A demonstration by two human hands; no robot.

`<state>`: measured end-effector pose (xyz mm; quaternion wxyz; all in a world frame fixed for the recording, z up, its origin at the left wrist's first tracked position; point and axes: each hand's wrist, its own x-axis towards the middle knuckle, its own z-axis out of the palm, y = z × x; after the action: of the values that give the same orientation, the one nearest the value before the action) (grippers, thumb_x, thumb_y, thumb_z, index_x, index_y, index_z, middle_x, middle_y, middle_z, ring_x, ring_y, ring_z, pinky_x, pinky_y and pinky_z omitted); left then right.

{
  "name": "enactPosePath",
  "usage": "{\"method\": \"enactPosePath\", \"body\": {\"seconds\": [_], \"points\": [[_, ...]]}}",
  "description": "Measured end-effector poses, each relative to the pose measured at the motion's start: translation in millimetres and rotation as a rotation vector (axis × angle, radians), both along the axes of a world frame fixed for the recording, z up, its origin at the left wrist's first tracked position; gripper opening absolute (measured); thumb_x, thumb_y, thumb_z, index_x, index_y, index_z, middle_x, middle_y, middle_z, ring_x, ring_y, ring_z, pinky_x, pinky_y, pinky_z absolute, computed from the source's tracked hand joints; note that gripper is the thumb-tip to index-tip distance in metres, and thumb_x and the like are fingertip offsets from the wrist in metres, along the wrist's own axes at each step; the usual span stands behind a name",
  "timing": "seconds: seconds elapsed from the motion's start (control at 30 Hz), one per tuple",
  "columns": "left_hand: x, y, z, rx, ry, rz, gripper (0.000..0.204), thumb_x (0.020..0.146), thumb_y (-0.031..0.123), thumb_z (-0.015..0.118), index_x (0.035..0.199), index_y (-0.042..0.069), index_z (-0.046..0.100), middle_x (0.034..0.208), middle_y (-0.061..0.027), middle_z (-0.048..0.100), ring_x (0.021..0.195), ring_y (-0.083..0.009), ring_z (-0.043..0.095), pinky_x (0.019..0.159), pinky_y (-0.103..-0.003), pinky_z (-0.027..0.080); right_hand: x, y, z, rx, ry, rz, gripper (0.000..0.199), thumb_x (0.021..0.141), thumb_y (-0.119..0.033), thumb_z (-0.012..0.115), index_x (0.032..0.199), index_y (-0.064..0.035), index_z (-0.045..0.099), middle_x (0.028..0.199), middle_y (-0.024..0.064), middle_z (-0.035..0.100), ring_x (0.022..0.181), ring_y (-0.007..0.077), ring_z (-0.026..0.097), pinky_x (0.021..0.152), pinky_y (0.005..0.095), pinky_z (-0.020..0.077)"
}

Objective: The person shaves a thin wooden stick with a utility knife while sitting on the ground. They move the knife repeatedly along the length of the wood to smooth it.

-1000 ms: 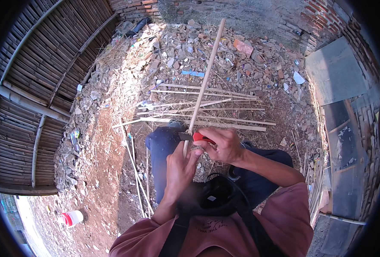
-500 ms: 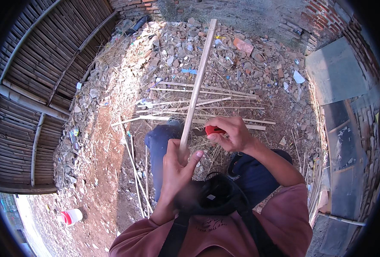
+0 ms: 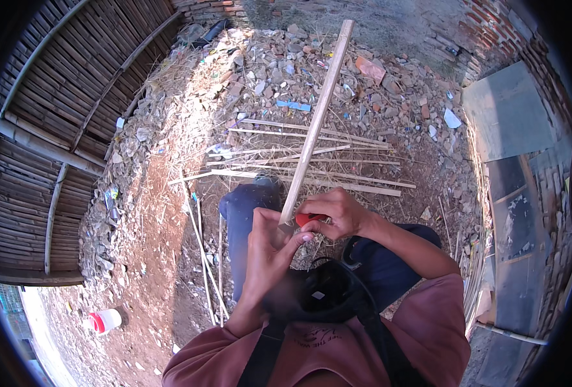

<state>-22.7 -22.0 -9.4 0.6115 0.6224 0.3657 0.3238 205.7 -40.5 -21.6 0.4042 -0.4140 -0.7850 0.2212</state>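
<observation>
My left hand (image 3: 270,248) is closed around the lower end of a long, pale strip of wood or bamboo (image 3: 318,122). The strip rises away from me, leaning slightly right at its far end. In my right hand (image 3: 337,216) is a red-handled knife (image 3: 308,218), fingers wrapped about its handle. Its short blade is at the strip's near end, close to my left thumb. How deep the blade sits against the strip cannot be made out. Beyond my hands, several similar thin strips (image 3: 357,187) lie crosswise on the ground.
More thin sticks (image 3: 205,264) lie left of my bent leg (image 3: 237,219). Rubble (image 3: 279,71) covers the ground toward the back wall. A red and white container (image 3: 107,321) stands at lower left. Slatted bamboo panels (image 3: 53,84) border the left; boards (image 3: 508,116) lean at right.
My right hand has moved left with the knife, bringing the blade from beside the strip to its near end. The strip's far end has tilted further right.
</observation>
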Motion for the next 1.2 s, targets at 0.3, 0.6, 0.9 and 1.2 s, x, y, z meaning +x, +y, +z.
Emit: {"method": "enactPosePath", "body": {"seconds": [0.3,0.6,0.9,1.2], "points": [[3,2,0,-0.018,-0.055,-0.072,0.045,0.095,-0.004,0.077,0.118,0.003,0.039,0.117,-0.0109,0.06,0.099,-0.0099,0.067,0.078,-0.023,0.058,2,-1,0,-0.014,0.015,0.03,0.027,0.091,-0.027,0.08,0.109,-0.0076,0.077,0.091,0.0091,0.078,0.074,0.0278,0.077,0.062,0.0372,0.0602],[0,1,-6,0.024,-0.057,-0.077,0.044,0.105,0.011,0.071,0.124,0.007,0.032,0.092,-0.0054,0.068,0.075,0.0,0.059,0.058,-0.015,0.04,-9,-6,-3,0.134,-0.056,-0.129,0.027,0.091,-0.031,0.08,0.109,-0.01,0.077,0.089,0.0093,0.078,0.068,0.028,0.075,0.056,0.0384,0.0585],[7,-2,3,0.1,-0.034,0.009,0.034,0.106,0.009,0.069,0.122,0.004,0.039,0.088,-0.0032,0.065,0.074,-0.0005,0.051,0.06,-0.018,0.038,-18,-9,-4,0.206,-0.1,-0.246,0.027,0.095,-0.035,0.078,0.107,-0.0101,0.075,0.077,0.0054,0.072,0.058,0.025,0.07,0.048,0.0383,0.0527],[14,-1,4,0.185,0.022,0.084,0.035,0.105,0.009,0.069,0.112,0.002,0.036,0.069,-0.0054,0.066,0.058,-0.0048,0.043,0.049,-0.028,0.034,-24,-11,1,0.21,-0.137,-0.349,0.028,0.097,-0.037,0.076,0.106,-0.0104,0.073,0.074,0.0051,0.071,0.056,0.0227,0.069,0.046,0.0368,0.051]]}}
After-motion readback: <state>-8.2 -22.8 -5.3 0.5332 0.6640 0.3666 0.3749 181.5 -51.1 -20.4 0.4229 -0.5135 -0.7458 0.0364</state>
